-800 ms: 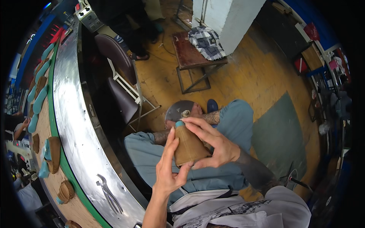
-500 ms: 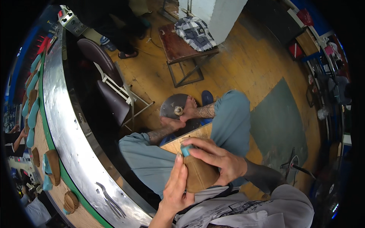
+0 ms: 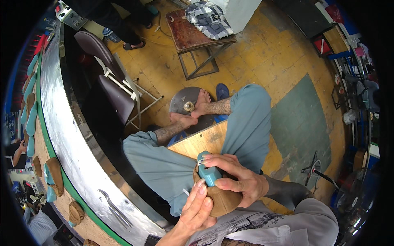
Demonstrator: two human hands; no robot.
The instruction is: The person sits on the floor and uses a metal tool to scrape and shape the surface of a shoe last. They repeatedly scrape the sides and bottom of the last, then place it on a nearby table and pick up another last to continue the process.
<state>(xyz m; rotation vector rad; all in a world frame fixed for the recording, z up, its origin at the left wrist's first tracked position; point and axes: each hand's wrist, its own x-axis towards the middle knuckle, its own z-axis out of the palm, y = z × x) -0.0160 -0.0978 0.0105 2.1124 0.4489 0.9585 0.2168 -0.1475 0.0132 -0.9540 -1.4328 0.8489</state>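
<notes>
Pinching the blue shoe last [image 3: 210, 176], the right hand [image 3: 245, 179] partly hid its three-o'clock edge. The left hand [image 3: 194, 216] clasped the brown upper [image 3: 224, 202], underside hidden.

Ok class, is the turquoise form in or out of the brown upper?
Partly in: the turquoise form disappears into the brown upper at its near end, while its top shows bare.

The right hand [image 3: 248, 183] hides part of the blue shoe last [image 3: 211, 176] and brown shoe upper [image 3: 223, 201]. The upper edge cuts off the standing person [image 3: 104, 18]; the lower edge crops a dark object [image 3: 152, 241], its kind unclear.
</notes>
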